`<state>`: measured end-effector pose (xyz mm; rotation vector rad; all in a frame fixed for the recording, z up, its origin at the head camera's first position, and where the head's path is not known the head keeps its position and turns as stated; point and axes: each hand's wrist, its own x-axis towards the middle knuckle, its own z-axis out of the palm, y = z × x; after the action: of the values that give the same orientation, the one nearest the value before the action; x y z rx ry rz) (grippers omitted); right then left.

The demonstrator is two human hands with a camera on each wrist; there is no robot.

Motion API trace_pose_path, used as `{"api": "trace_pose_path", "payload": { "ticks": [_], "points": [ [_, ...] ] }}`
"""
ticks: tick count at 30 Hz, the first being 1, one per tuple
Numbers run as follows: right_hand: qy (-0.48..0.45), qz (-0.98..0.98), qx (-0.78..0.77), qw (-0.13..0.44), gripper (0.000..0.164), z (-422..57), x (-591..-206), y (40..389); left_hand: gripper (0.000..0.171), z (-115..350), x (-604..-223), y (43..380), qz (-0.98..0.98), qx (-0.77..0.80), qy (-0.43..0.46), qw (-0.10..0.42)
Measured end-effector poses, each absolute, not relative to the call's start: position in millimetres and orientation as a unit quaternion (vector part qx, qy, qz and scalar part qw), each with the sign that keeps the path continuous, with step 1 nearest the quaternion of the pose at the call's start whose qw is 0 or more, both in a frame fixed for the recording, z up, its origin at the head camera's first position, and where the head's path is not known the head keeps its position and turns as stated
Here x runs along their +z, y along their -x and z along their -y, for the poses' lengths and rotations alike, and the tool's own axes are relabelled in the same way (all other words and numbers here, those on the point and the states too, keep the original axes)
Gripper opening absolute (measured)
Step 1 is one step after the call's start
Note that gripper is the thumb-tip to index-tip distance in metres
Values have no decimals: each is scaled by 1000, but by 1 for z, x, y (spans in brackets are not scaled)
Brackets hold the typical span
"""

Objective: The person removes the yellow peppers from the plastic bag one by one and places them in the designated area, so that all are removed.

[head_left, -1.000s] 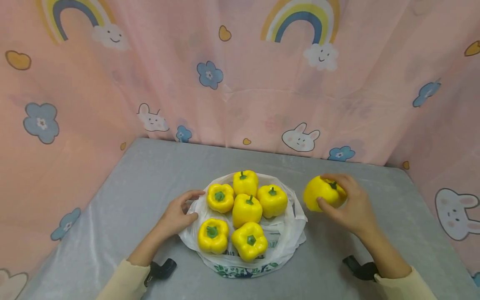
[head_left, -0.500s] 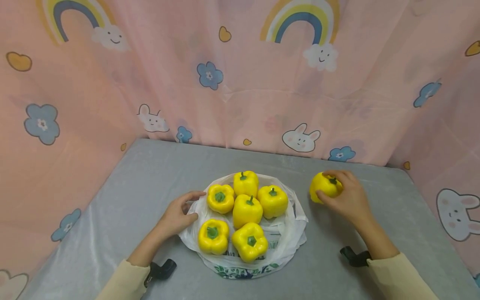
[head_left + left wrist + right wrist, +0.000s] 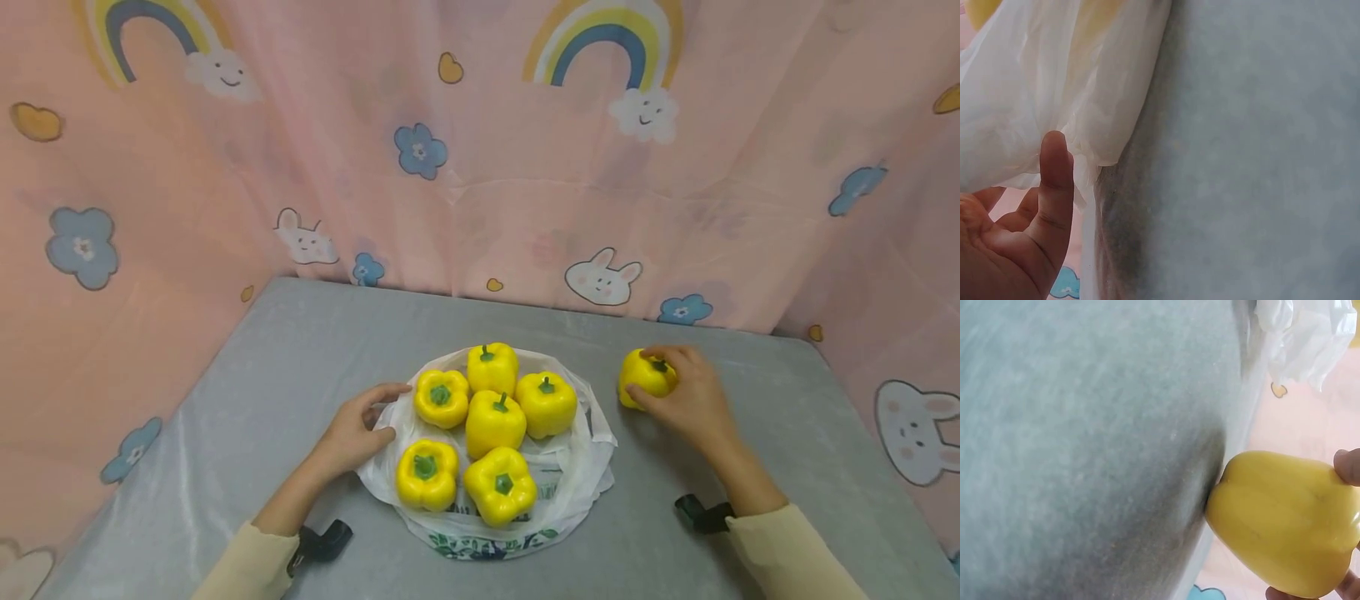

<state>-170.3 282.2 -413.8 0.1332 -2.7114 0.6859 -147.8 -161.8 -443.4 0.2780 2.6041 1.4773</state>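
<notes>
At the right of the head view my right hand (image 3: pixel 692 400) grips a yellow bell pepper (image 3: pixel 643 377) between thumb and fingers, its green stem showing. From the right wrist, the same bell pepper (image 3: pixel 1285 522) has its base at the grey tabletop. My left hand (image 3: pixel 352 429) holds the left side of a white plastic bag (image 3: pixel 588 467), whose mouth is spread wide. In the left wrist view the thumb (image 3: pixel 1055 162) presses the bag's side (image 3: pixel 1104 81); the other fingertips are partly hidden. Several yellow bell peppers (image 3: pixel 495 425) sit inside the bag, stems mostly up.
A grey cloth (image 3: pixel 322 333) covers the tabletop. Behind and at both sides hangs a pink curtain (image 3: pixel 495 217) printed with rainbows, rabbits and flowers. Black wrist mounts (image 3: pixel 324 542) stick out below both hands.
My right hand has brought the bell pepper slightly right and down, away from the bag, to the tabletop. The left hand and the bag stay put.
</notes>
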Motion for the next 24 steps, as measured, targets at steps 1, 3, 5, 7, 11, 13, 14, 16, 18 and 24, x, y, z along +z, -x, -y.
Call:
{"api": "trace_pose_path", "payload": {
  "ticks": [1,3,5,7,11,13,14,16,18,24],
  "points": [
    [-46,955,240,167,52,-282,-414,170,56,162,-443,148,-864,490,-90,68],
    [-46,956,237,164,52,-280,-414,170,55,162,-443,147,-865,490,-87,70],
    [-44,957,234,163,53,-280,-414,170,55,162,-442,147,-863,492,-83,74],
    [-43,958,231,165,53,-279,-414,169,55,162,-442,147,-861,495,-84,79],
    [-47,957,229,173,53,-278,-412,166,55,161,-442,147,-857,501,-83,83],
    [-50,955,232,177,52,-276,-411,165,55,162,-442,146,-857,501,-82,81],
    [-51,955,233,177,52,-275,-410,164,55,162,-443,146,-858,501,-82,80],
    [-53,954,234,178,51,-275,-408,162,56,162,-443,146,-860,498,-82,76],
    [-56,953,235,182,48,-274,-406,161,56,162,-444,147,-862,495,-82,73],
    [-63,949,235,198,44,-268,-394,152,56,163,-446,148,-863,492,-92,67]
  ]
}}
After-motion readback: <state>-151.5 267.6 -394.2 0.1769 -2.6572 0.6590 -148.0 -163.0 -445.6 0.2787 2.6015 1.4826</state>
